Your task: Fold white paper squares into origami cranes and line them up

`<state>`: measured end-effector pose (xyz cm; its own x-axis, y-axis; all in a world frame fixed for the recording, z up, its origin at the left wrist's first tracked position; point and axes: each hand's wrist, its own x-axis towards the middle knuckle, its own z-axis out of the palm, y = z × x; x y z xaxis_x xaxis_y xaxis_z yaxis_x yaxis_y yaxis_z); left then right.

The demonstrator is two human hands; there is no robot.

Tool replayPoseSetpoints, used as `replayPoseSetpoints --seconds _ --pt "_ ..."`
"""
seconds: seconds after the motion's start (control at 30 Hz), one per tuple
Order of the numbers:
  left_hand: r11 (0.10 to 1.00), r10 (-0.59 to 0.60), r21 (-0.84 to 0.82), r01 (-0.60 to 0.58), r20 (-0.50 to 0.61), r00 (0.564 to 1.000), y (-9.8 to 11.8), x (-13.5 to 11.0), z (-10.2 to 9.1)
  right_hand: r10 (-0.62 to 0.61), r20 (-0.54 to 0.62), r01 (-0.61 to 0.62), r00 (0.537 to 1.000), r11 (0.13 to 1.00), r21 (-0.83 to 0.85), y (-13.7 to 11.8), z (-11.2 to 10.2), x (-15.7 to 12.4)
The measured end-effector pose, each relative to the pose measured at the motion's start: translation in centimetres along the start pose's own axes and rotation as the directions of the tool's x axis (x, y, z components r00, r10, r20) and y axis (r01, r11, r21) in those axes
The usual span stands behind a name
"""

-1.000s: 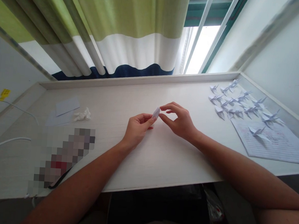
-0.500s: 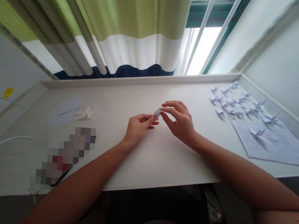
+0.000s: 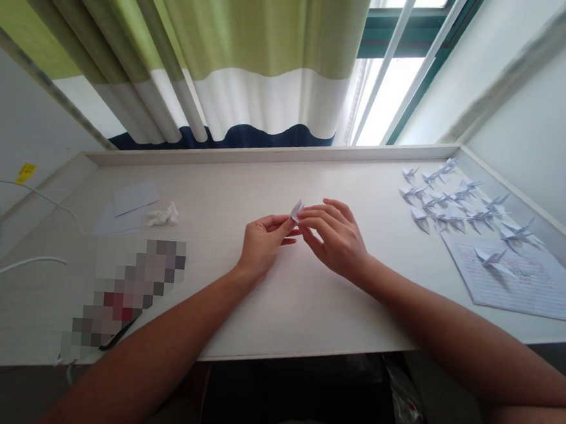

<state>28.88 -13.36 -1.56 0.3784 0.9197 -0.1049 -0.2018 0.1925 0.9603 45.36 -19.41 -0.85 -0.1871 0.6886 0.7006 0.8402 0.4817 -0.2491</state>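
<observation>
A small piece of white folded paper [image 3: 296, 210] is held up over the middle of the desk, its pointed flaps standing up. My left hand [image 3: 265, 243] is closed on its lower part, pinching it between thumb and fingers. From the other side, my right hand [image 3: 335, 236] has its thumb and index fingertips on the paper's right edge, the other fingers bent loosely above. The fingertips partly cover the paper's lower folds. Several white paper cranes [image 3: 463, 193] stand in a group at the far right, and one more paper crane [image 3: 492, 257] sits on a lined, written sheet [image 3: 539, 288].
On the white desk [image 3: 246, 183], paper squares [image 3: 136, 198] and a crumpled tissue [image 3: 163, 214] lie at the left. A blurred-out long object [image 3: 126, 298] rests near my left forearm, with white cables [image 3: 22, 265] beyond it. A raised rim [image 3: 268, 151] runs along the back, below the curtain [image 3: 271, 37].
My right fingers have come down and in against the folded paper, whose flaps now stand more upright and spread. The whole view has shifted slightly.
</observation>
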Motion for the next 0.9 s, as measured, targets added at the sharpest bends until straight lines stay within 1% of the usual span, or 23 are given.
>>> replayPoseSetpoints --seconds 0.13,0.23,0.33,0.5,0.53,0.57,0.6,0.63,0.67,0.7,0.73,0.77,0.8,0.83,0.9 --pt "0.992 -0.015 -0.126 0.013 -0.016 1.0 0.2 0.0 0.1 -0.078 0.032 0.078 0.996 0.997 -0.01 -0.2 0.1 0.0" --pt "0.981 -0.044 -0.187 0.05 0.035 0.998 0.6 0.0 0.2 -0.078 0.058 0.079 0.995 0.996 -0.028 0.0 0.1 0.1" --pt "0.982 -0.044 -0.181 0.056 0.069 0.997 0.9 -0.1 0.1 -0.078 0.072 0.079 0.994 0.997 -0.017 0.2 0.1 0.1" --pt "0.983 -0.066 -0.169 0.073 0.05 0.997 0.6 0.2 -0.2 -0.103 0.09 0.094 0.991 0.991 0.096 0.3 0.1 0.1" --pt "0.985 -0.058 -0.158 0.064 0.045 0.997 0.5 0.2 -0.2 -0.086 0.068 0.076 0.994 0.989 0.128 0.3 0.0 0.1" --pt "0.989 -0.045 -0.14 0.05 0.041 0.998 0.5 0.2 -0.2 -0.044 0.026 0.039 0.999 0.986 0.16 0.3 0.0 0.1" --pt "0.992 -0.03 -0.119 0.034 0.038 0.999 0.4 0.2 -0.2 0.025 -0.031 -0.019 0.999 0.981 0.191 0.3 -0.1 0.1" --pt "0.995 -0.015 -0.1 0.019 0.036 0.999 0.4 0.1 -0.1 0.12 -0.083 -0.099 0.989 0.969 0.225 0.4 -0.1 0.1" --pt "0.996 -0.002 -0.085 0.005 0.037 0.999 0.3 0.0 0.0 0.229 -0.115 -0.192 0.967 0.945 0.266 0.4 -0.1 0.2" --pt "0.997 0.009 -0.073 -0.006 0.041 0.999 0.3 0.0 0.1 0.336 -0.117 -0.287 0.934 0.906 0.311 0.6 0.0 0.2" --pt "0.998 0.02 -0.062 -0.017 0.047 0.999 0.2 -0.1 0.1 0.42 -0.073 -0.369 0.905 0.857 0.36 0.7 0.0 0.2" --pt "0.998 0.03 -0.049 -0.028 0.05 0.998 0.2 -0.2 0.2 0.471 -0.004 -0.427 0.882 0.805 0.412 0.8 0.1 0.2" --pt "0.999 0.04 -0.034 -0.039 0.051 0.998 0.1 -0.2 0.2 0.489 0.065 -0.46 0.87 0.759 0.462 0.9 0.2 0.2" --pt "0.999 0.047 -0.019 -0.046 0.053 0.997 0.0 -0.2 0.1 0.481 0.122 -0.472 0.868 0.723 0.505 1.0 0.2 0.2" --pt "0.999 0.042 -0.005 -0.042 0.062 0.997 -0.1 -0.1 0.1 0.434 0.173 -0.451 0.884 0.696 0.559 1.0 0.3 0.2"
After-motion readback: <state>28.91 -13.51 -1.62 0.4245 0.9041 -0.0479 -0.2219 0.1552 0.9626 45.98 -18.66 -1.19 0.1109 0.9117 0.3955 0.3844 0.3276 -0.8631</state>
